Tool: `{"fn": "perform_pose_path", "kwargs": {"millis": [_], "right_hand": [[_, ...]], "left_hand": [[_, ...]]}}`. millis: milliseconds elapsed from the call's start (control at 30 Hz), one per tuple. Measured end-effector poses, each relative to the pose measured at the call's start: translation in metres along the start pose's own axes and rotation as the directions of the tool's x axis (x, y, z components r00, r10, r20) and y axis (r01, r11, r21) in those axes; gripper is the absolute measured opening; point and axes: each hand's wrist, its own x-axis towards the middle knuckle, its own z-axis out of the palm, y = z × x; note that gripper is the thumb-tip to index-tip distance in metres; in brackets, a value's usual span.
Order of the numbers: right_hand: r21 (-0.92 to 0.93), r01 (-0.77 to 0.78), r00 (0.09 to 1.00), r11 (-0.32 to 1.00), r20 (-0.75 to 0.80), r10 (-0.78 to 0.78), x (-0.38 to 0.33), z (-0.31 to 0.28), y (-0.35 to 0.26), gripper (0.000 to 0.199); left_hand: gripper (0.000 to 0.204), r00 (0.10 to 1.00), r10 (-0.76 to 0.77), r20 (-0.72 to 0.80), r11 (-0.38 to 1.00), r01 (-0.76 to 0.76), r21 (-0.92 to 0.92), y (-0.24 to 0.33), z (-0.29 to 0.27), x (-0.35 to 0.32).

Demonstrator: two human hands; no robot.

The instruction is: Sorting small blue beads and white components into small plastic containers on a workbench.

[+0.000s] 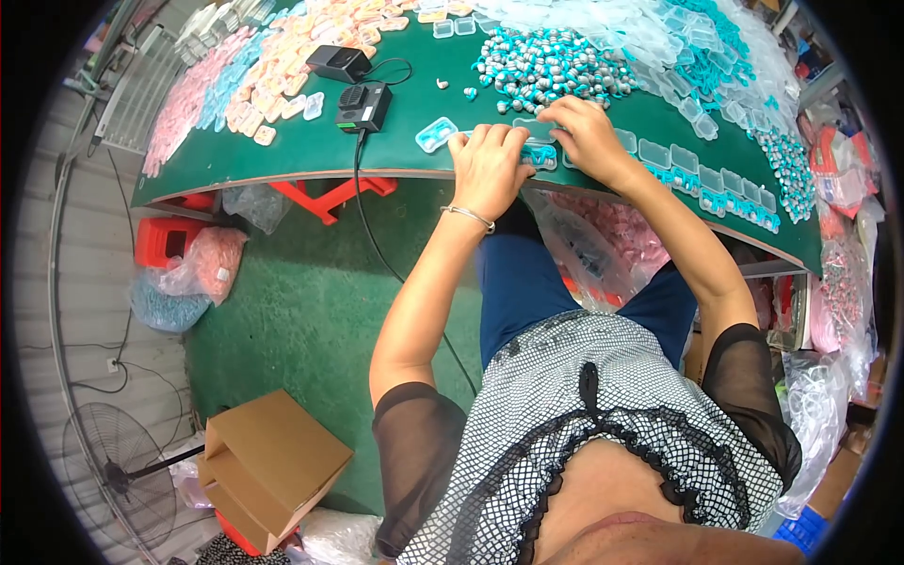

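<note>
At the near edge of the green table, a small clear plastic case with teal pieces inside lies between my hands, its lid raised. My left hand, with a bracelet on its wrist, has its fingers curled down, the thumb against that case; what lies under its fingertips is hidden. My right hand pinches the lid from its right side. Just left of my left fingers rests another case with teal contents. Rightward runs a row of open cases holding teal pieces.
Beyond my hands is a heap of teal and grey pieces, with piled clear cases behind it. Peach cases and pink pieces cover the left. Two black devices trail a cable. A cardboard box and fan stand below.
</note>
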Motion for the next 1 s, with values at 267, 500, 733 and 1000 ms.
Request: {"fn": "perform_pose_path", "kwargs": {"millis": [267,500,733,1000], "right_hand": [[0.158,0.093,0.994,0.983,-0.07,-0.083,-0.017,-0.007,-0.012,0.031],[0.048,0.167,0.983,0.985,-0.081,-0.163,-0.029,-0.01,-0.015,0.032],[0.042,0.155,0.986,0.987,-0.075,-0.152,-0.033,-0.012,-0.021,0.029],[-0.017,0.16,0.986,0.987,-0.038,-0.161,-0.041,-0.007,-0.019,0.033]], "left_hand": [[0.033,0.973,0.084,-0.216,0.995,-0.095,-0.039,0.0,0.008,-0.011],[0.023,0.949,0.175,-0.264,0.984,-0.173,0.029,-0.002,0.014,-0.016],[0.028,0.947,0.179,-0.266,0.984,-0.168,0.063,0.001,0.013,-0.015],[0.031,0.95,0.171,-0.262,0.985,-0.17,0.026,-0.001,0.014,-0.015]]}}
